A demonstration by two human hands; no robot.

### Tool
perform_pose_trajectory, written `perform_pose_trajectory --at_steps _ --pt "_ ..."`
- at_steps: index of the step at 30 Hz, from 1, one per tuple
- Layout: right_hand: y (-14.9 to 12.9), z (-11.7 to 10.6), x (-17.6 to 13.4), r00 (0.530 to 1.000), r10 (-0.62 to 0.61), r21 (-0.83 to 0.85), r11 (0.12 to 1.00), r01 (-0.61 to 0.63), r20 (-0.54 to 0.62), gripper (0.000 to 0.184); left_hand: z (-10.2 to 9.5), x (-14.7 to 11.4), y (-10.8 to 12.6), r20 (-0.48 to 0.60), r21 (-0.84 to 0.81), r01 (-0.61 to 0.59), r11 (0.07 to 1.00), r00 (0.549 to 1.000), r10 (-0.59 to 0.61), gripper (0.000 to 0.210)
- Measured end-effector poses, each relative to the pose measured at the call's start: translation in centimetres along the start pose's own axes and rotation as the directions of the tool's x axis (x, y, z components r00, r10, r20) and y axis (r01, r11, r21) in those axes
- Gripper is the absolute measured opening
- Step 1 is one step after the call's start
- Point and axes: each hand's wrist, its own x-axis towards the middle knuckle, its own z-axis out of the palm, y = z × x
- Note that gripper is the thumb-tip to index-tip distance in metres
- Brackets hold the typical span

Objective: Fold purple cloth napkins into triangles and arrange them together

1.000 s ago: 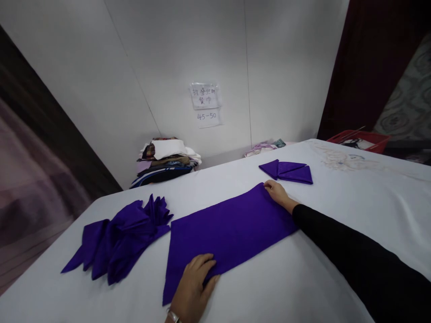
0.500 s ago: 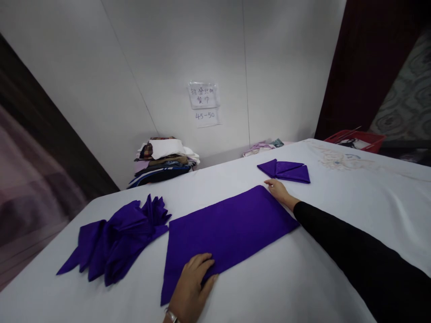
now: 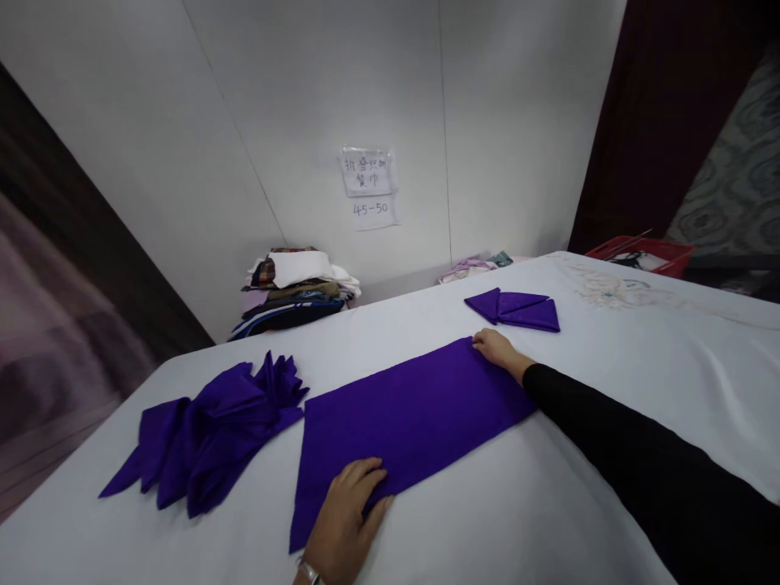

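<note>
A purple cloth napkin [image 3: 408,414], folded into a long rectangle, lies flat on the white-covered table. My left hand [image 3: 347,512] rests on its near edge toward the left, fingers stretched out and the thumb lying at the border. At the far right corner, my right hand [image 3: 496,348] pinches the cloth between thumb and fingers. Just beyond that hand sits a purple napkin folded into a pointed shape [image 3: 515,310]. To the left is a loose, crumpled heap of purple napkins [image 3: 213,439], its tip close to the flat one.
A stack of folded clothes [image 3: 298,292] stands behind the table's far edge, with more cloth [image 3: 472,268] further right. A red basket [image 3: 664,253] is at the far right. Paper signs [image 3: 370,187] hang on the wall. The tablecloth [image 3: 639,349] has pale embroidery.
My right hand has shifted slightly left onto the napkin's far right corner and closed on it. My left hand has stayed in place.
</note>
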Motion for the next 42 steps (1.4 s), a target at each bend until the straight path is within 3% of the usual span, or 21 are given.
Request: perform_pose_trajectory --at_steps 7,11,18,26,34,38,42 --pt "-1.2 -0.6 -1.1 0.996 -0.031 0.000 1.000 0.031 -0.086 0.010 -0.2 0.1 0.1 -0.022 -0.010 -0.018 1.000 1.000 0.018 0.028" --pt "-1.3 -1.0 -1.4 0.990 0.012 0.028 1.000 -0.008 -0.139 0.012 -0.3 0.0 0.2 -0.011 0.002 -0.008 1.000 1.000 0.008 0.028" --pt "-1.1 -0.6 -0.2 0.986 0.110 0.069 0.992 -0.101 -0.125 0.011 0.0 -0.2 0.0 -0.041 0.019 0.003 1.000 0.999 -0.002 0.029" --pt "-1.1 0.1 -0.1 0.985 0.134 0.049 0.990 -0.129 -0.110 0.017 -0.3 -0.1 0.4 -0.031 0.026 0.032 0.999 0.999 -0.031 0.029" --pt "0.3 1.0 0.0 0.990 0.089 0.027 0.996 -0.087 -0.108 0.026 -0.7 -0.2 1.0 -0.072 0.105 0.166 0.981 0.985 -0.159 0.036" --pt "1.1 1.6 0.5 0.993 0.081 -0.014 0.997 -0.082 -0.082 0.028 -0.3 -0.6 -0.2 -0.082 0.147 0.302 0.942 0.953 -0.293 0.035" --pt "1.5 1.9 0.8 0.992 0.100 0.008 0.995 -0.100 -0.071 0.030 -1.1 -0.4 -2.1 -0.130 0.172 0.432 0.885 0.901 -0.415 0.032"
